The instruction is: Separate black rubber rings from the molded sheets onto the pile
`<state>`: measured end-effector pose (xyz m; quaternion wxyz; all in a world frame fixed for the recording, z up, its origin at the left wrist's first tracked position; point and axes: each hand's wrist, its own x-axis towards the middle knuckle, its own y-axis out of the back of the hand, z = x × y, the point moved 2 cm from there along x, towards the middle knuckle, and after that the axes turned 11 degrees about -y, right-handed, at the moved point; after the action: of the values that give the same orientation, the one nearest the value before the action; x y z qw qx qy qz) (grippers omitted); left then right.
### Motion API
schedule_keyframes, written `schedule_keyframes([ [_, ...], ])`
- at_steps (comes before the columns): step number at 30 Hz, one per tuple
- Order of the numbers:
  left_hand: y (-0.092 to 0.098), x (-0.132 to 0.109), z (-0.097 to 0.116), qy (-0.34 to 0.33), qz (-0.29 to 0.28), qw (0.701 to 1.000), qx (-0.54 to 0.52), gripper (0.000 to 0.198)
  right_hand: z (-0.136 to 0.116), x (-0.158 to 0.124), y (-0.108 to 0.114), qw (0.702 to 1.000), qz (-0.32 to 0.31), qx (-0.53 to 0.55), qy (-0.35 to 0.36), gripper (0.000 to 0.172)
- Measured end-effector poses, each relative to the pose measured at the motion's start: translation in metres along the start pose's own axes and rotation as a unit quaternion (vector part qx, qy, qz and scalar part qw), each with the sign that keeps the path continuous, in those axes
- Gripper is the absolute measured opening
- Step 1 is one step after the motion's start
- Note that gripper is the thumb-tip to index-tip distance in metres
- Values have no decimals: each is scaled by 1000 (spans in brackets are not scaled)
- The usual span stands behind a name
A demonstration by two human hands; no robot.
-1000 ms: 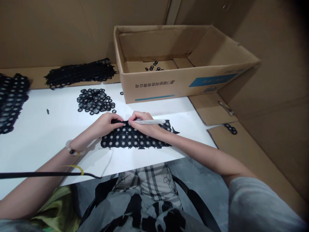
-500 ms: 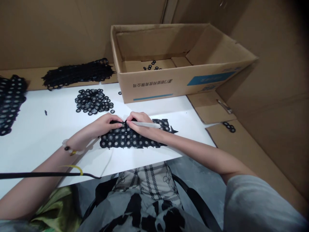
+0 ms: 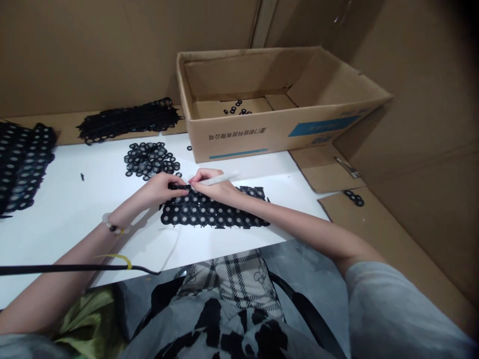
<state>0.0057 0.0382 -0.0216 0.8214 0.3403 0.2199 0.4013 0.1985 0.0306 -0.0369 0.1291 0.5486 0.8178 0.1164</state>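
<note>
A black sheet of joined rings (image 3: 204,218) lies flat on the white tabletop in front of me. At its far edge, my left hand (image 3: 164,189) is closed, with thumb and fingers pinching the sheet. My right hand (image 3: 217,188) grips a slim white pen-shaped tool (image 3: 220,178), whose tip is hidden at the fingertips. Both hands almost meet over the sheet's back edge, and the right forearm covers part of its right side. Just behind my left hand is a heap of loose black rings (image 3: 149,158).
An open cardboard box (image 3: 239,142) with several black rings inside stands at the back. Stacked black sheets (image 3: 129,119) lie behind the heap, with more sheets (image 3: 26,164) at far left. Tweezers (image 3: 347,167) and a few rings (image 3: 354,198) rest on cardboard at right.
The white tool has swung so that its outer end points higher. My right fingers have shifted slightly left along the sheet's back edge. The whole view has moved a little.
</note>
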Motion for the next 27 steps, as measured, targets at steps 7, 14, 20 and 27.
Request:
schedule_keyframes([
  [7,4,-4,2,-28,-8,1000,1,32,4,3,-2,1000,16,8,4,8],
  [14,-3,-10,9,-30,25,999,15,29,3,1,-3,999,27,12,-20,6],
  [20,-8,-11,1,-17,45,998,-35,28,5,2,-3,999,26,18,-22,6],
  [27,-12,-9,-5,-2,57,994,-88,29,2,-1,-2,1000,26,-10,-11,10],
])
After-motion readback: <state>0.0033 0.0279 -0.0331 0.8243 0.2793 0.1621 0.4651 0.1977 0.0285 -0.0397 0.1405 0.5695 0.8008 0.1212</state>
